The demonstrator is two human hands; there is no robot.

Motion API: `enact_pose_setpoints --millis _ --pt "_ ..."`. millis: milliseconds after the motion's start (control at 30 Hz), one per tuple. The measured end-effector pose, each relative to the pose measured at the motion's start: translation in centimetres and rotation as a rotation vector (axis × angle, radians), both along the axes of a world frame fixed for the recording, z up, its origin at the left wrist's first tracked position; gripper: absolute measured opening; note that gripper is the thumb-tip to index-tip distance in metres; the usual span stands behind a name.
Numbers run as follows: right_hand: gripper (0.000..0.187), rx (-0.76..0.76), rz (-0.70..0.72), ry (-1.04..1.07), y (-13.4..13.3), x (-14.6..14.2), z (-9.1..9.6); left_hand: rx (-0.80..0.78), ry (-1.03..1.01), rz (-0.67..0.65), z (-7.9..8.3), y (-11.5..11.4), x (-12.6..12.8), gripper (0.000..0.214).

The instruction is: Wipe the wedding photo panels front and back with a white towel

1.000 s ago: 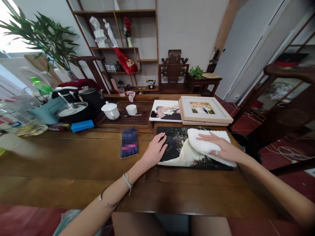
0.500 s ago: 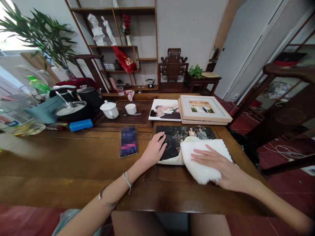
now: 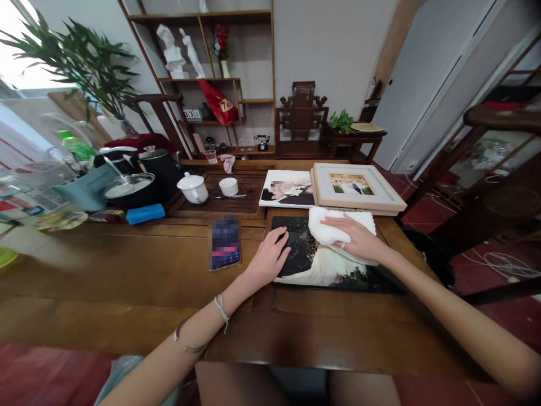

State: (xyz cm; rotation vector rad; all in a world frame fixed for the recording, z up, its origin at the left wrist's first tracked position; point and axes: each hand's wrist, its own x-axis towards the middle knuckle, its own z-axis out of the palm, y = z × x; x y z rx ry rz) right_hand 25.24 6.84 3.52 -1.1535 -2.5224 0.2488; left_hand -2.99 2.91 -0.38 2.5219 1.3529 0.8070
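A dark wedding photo panel (image 3: 298, 256) lies flat on the wooden table. Its picture shows a pale gown spread along the lower part. My left hand (image 3: 270, 254) rests on the panel's left edge, fingers stretched out and holding nothing. Under my right hand (image 3: 357, 237) is a white fluffy cloth (image 3: 327, 225), pressed onto the upper part of the panel. The cloth covers the couple's upper bodies in the photo. To the left of my left hand lies a phone (image 3: 225, 243) with a blurred screen.
Behind the panel lie a white photo print (image 3: 281, 197) and stacked frames (image 3: 393, 197). Farther left stand a white lidded bowl (image 3: 193, 188), a small white cup (image 3: 229, 186), a blue block (image 3: 146, 213), a covered pan (image 3: 129, 189) and a dark kettle (image 3: 158, 163). A chair (image 3: 499, 121) stands at right.
My right hand has pushed the cloth away from me, from the panel's lower right to its upper part. The gown in the photo now shows. My left hand stays in place.
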Motion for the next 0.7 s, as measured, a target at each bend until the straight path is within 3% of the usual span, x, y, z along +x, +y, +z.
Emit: enact_pose_setpoints --millis 133,367,467,567,700 --pt "0.052 0.030 -0.046 -0.042 -0.1 -1.3 0.3 0.020 -0.013 0.003 -0.2 0.1 0.0 0.037" --pt "0.084 -0.019 0.189 -0.161 -10.2 -3.7 0.9 0.049 -0.029 0.001 -0.5 0.1 0.1 0.036" --pt "0.087 -0.032 0.226 -0.187 -12.4 -4.3 1.0 0.065 -0.047 -0.019 -0.5 0.1 0.0 0.036" --pt "0.077 -0.059 0.136 -0.180 -10.9 -4.3 1.2 0.050 -0.049 -0.018 -0.5 0.2 -0.1 0.037" --pt "0.068 -0.043 -0.069 -0.175 -6.3 -4.5 1.6 0.036 -0.071 -0.019 -0.5 0.2 -0.2 0.036"
